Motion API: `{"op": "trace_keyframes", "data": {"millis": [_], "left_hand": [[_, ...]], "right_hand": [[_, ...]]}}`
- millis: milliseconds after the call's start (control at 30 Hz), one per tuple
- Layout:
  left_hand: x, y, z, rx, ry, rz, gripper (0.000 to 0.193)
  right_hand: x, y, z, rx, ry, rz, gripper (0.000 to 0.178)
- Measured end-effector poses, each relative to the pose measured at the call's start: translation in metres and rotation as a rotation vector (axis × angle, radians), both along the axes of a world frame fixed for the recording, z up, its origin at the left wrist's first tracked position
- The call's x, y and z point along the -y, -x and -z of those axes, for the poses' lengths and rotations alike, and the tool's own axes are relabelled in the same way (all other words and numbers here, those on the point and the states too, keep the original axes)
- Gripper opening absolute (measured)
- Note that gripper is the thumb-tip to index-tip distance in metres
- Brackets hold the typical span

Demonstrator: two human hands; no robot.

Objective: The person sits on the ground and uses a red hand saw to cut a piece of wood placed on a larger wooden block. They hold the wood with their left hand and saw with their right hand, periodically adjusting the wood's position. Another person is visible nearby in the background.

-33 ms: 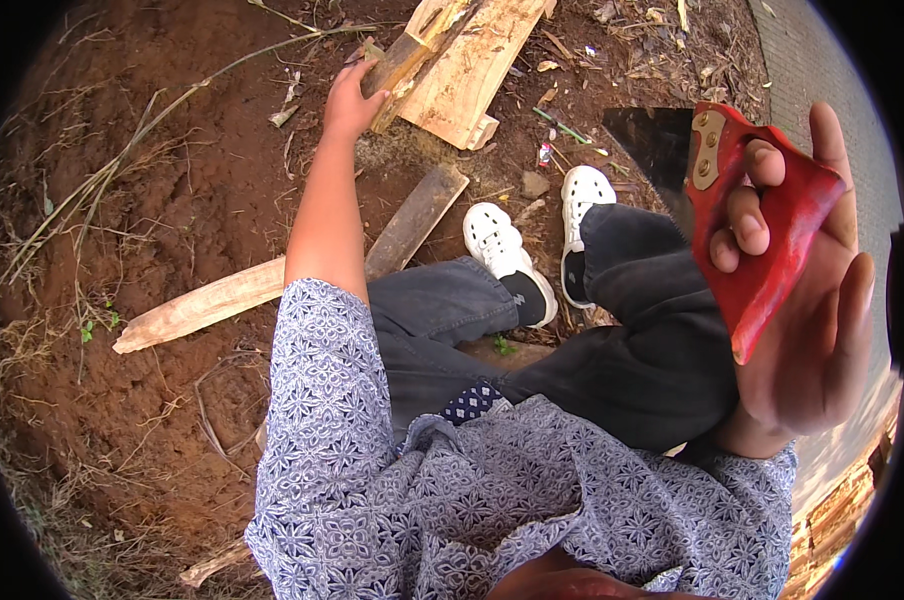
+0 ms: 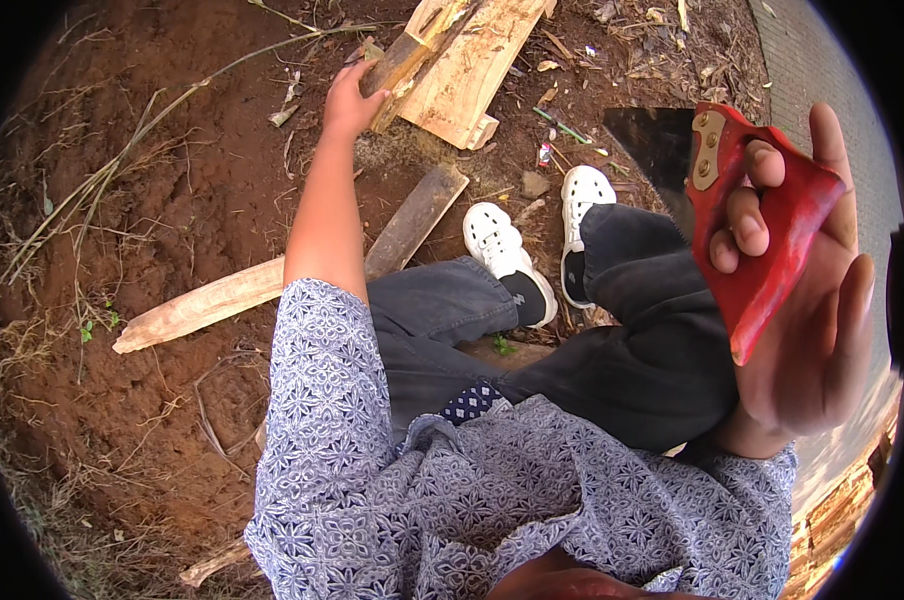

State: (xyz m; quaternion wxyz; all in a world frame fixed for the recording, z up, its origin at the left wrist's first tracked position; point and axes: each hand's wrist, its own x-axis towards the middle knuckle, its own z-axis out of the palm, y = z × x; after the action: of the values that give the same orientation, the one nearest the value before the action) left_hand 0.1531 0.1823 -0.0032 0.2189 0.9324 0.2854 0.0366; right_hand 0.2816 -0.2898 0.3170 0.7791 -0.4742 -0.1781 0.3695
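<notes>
Up close, our right hand (image 2: 797, 375) curls three fingers around a saw (image 2: 707, 205) by its red handle (image 2: 787, 205), the dark blade (image 2: 652, 140) pointing left; beyond are our white shoes (image 2: 493, 238), then a grey board (image 2: 419, 222) and a pale strip of wood (image 2: 204, 305) on brown soil (image 2: 142, 240); farther out, well apart, our left hand (image 2: 352, 107) touches a rough wood piece (image 2: 404, 72), whether gripping we cannot tell, beside a broad plank (image 2: 472, 90)

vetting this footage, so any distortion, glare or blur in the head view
Head view: paved strip curves near the black fisheye rim; head view: white shoes look very bright, saw blade very dark; head view: red handle shows no obvious blur.
</notes>
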Motion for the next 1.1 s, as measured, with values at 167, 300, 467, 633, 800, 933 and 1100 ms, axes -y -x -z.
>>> {"op": "trace_keyframes", "data": {"millis": [167,300,467,633,800,933,1100], "left_hand": [[-0.002,-0.005,-0.003,-0.050,0.054,0.044,0.066],[-0.001,-0.006,-0.007,-0.035,0.060,0.031,0.066],[0.002,-0.006,-0.007,-0.012,0.092,0.014,0.067],[0.000,-0.010,-0.003,-0.007,0.067,0.024,0.068],[0.001,-0.012,-0.004,-0.031,0.080,0.014,0.069],[0.002,-0.011,-0.004,0.031,0.080,-0.005,0.068],[0.001,-0.014,-0.004,0.041,0.107,0.007,0.067]], "right_hand": [[0.000,-0.002,-0.002,0.018,0.016,-0.007,0.084],[-0.001,-0.004,-0.004,0.011,0.009,-0.014,0.084],[0.000,-0.004,-0.005,0.009,0.040,-0.005,0.085],[-0.001,-0.004,-0.005,0.037,0.051,-0.004,0.085],[0.000,-0.005,-0.007,0.035,0.058,-0.010,0.086],[0.001,-0.007,-0.007,0.058,0.068,-0.022,0.086],[0.001,-0.008,-0.009,0.045,0.071,-0.023,0.086]]}}
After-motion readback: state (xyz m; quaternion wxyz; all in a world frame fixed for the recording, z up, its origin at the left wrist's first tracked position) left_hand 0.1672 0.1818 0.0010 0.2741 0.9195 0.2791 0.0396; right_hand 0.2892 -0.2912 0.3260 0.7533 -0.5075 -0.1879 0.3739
